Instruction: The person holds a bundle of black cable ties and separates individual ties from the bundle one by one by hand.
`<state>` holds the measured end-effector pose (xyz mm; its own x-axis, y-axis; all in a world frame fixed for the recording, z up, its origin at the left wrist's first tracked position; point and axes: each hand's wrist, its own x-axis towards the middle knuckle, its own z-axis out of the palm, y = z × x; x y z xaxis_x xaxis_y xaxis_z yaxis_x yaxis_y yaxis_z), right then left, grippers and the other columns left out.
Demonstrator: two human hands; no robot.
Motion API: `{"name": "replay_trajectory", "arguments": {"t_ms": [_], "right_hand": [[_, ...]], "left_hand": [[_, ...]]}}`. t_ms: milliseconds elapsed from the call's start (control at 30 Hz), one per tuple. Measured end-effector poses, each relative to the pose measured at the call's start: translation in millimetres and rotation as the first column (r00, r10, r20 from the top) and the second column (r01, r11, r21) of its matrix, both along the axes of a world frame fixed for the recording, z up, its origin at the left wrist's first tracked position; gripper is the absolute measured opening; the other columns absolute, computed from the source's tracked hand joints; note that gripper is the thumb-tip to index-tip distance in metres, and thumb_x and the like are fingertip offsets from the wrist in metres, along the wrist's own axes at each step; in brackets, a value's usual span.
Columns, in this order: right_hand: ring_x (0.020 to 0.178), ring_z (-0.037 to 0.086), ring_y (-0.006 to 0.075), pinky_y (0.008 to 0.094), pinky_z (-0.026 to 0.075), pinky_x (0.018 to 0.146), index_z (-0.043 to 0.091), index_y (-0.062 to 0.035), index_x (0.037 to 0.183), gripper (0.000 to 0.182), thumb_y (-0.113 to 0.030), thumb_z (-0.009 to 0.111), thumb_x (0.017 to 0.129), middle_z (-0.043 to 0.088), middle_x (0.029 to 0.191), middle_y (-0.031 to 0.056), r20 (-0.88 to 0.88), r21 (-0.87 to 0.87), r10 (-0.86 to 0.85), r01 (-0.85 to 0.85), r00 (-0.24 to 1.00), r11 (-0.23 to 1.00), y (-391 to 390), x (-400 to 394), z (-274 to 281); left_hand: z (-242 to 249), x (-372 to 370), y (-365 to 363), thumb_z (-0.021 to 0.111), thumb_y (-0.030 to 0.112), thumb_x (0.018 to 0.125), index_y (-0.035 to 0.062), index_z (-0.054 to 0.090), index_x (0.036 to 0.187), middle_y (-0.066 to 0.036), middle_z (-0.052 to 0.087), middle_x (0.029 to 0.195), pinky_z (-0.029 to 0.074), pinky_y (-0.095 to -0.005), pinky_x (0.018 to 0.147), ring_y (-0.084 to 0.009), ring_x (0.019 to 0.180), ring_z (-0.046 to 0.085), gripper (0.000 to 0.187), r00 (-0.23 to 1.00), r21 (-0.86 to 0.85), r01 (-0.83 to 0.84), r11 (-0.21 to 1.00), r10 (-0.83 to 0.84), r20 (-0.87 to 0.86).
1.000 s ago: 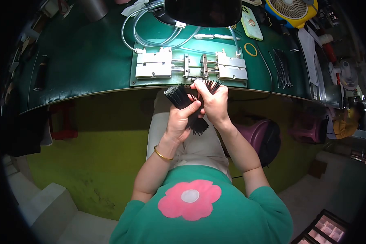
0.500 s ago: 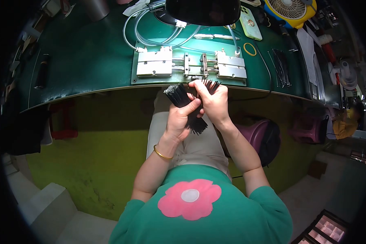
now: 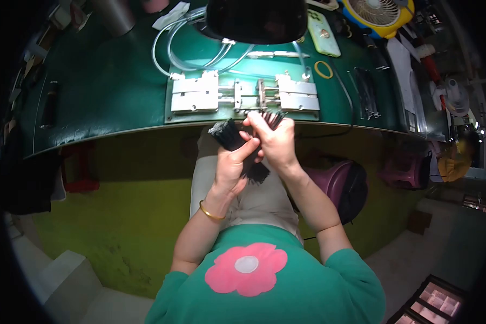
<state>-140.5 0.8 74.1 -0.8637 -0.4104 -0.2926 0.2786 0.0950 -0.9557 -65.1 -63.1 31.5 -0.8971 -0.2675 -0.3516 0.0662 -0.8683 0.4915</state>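
My left hand (image 3: 232,166) is closed around a thick bundle of thin black wires (image 3: 226,134), whose light-tipped ends point up and left. The bundle's other end sticks out below the fingers. Against it, my right hand (image 3: 279,143) grips a smaller bunch of black wires (image 3: 276,118), its tips fanning out above the knuckles. The fingers of both hands meet, and where the bunches cross is partly hidden. Just beyond the hands, at the table's front edge, sits a metal fixture with a left block (image 3: 195,94) and a right block (image 3: 298,96), rods facing each other between them.
A black lamp head (image 3: 256,21) hangs over the green table (image 3: 108,81). Clear tubes (image 3: 162,51) loop behind the fixture. To the right are a phone (image 3: 324,33), a yellow rubber band (image 3: 323,69), more black wires (image 3: 366,93) and a fan (image 3: 380,13). A purple stool (image 3: 329,186) stands below.
The whole view has shifted slightly, so the table and fixture appear lower and further left. Both hands keep their hold on the wires with little change.
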Motion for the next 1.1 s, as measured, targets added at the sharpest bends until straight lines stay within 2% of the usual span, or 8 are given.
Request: {"name": "replay_trajectory", "arguments": {"t_ms": [167,267,367,667,867,1000,1067,1100], "right_hand": [[0.040,0.047,0.0068,0.0213,0.037,0.034,0.062,0.0007,0.072,0.023,-0.020,0.057,0.082,0.058,0.056,0.0040,-0.028,0.011,-0.009,0.009,1.000,1.000,11,-1,8],[0.043,0.047,0.0088,0.0246,0.039,0.042,0.061,0.0004,0.069,0.024,-0.020,0.057,0.082,0.056,0.054,0.0025,-0.570,-0.136,-0.046,-0.039,0.820,0.990,38,-21,1],[0.050,0.049,0.0094,0.0256,0.040,0.050,0.058,-0.0001,0.063,0.032,-0.026,0.057,0.081,0.055,0.054,0.0031,-0.512,0.205,0.129,-0.025,0.849,0.978,96,-68,41],[0.083,0.060,0.0278,0.0387,0.049,0.070,0.061,-0.0015,0.087,0.045,-0.045,0.061,0.073,0.063,0.083,0.0148,-0.577,0.814,0.404,0.461,0.710,0.353,173,-238,57],[0.075,0.060,0.0270,0.0351,0.047,0.065,0.058,-0.0021,0.095,0.046,-0.043,0.063,0.073,0.062,0.080,0.0128,-0.734,0.659,0.347,0.486,0.584,0.574,179,-232,43],[0.063,0.053,0.0122,0.0238,0.045,0.057,0.058,-0.0013,0.102,0.050,-0.047,0.049,0.083,0.058,0.080,0.0037,-0.687,0.161,0.230,-0.164,0.689,0.973,143,-126,113],[0.065,0.053,0.0136,0.0242,0.045,0.055,0.055,0.0011,0.107,0.075,-0.063,0.023,0.084,0.057,0.086,0.0099,-0.568,-0.044,0.439,-0.558,0.696,0.829,132,-34,157],[0.094,0.048,0.0161,0.0276,0.046,0.071,0.057,-0.0047,0.106,0.060,-0.051,0.023,0.090,0.057,0.102,0.0061,-0.482,-0.262,0.596,-0.755,0.642,0.601,134,3,166]], "left_hand": [[18,3,2,0.052,0.009,0.085,0.0052,0.048,0.086,-0.005,0.054,0.074,0.044,-0.0262,0.057,-0.0132,0.063,0.053,0.006,0.999,-0.065,0.017,0.998,-0.014,0.047],[6,24,-1,0.050,0.013,0.087,0.0066,0.045,0.085,-0.002,0.049,0.068,0.043,-0.0282,0.057,-0.0131,0.058,0.049,0.009,0.990,-0.092,0.041,0.995,-0.028,0.138],[-25,62,-15,0.048,0.019,0.089,0.0102,0.042,0.076,0.002,0.036,0.057,0.035,-0.0241,0.049,-0.0088,0.047,0.037,0.017,0.983,0.054,0.100,0.994,-0.107,0.150],[-137,140,-6,0.049,0.022,0.088,0.0132,0.041,0.066,0.006,0.025,0.048,0.023,-0.0200,0.038,-0.0054,0.038,0.023,0.025,0.939,0.252,0.013,0.968,-0.098,0.330],[-145,152,4,0.049,0.022,0.088,0.0133,0.045,0.070,0.006,0.026,0.047,0.023,-0.0198,0.037,-0.0053,0.038,0.023,0.021,0.916,0.214,0.004,0.977,-0.090,0.391],[-146,149,5,0.049,0.021,0.088,0.0130,0.047,0.074,0.007,0.027,0.048,0.022,-0.0197,0.037,-0.0051,0.037,0.023,0.016,0.911,0.198,0.050,0.979,-0.126,0.393],[-146,149,5,0.049,0.020,0.088,0.0128,0.047,0.077,0.007,0.027,0.048,0.022,-0.0199,0.037,-0.0049,0.038,0.024,0.013,0.919,0.210,0.065,0.976,-0.140,0.369],[-149,150,6,0.049,0.020,0.088,0.0128,0.047,0.077,0.007,0.027,0.048,0.022,-0.0199,0.037,-0.0049,0.038,0.024,0.013,0.910,0.203,0.055,0.978,-0.133,0.392]]}}
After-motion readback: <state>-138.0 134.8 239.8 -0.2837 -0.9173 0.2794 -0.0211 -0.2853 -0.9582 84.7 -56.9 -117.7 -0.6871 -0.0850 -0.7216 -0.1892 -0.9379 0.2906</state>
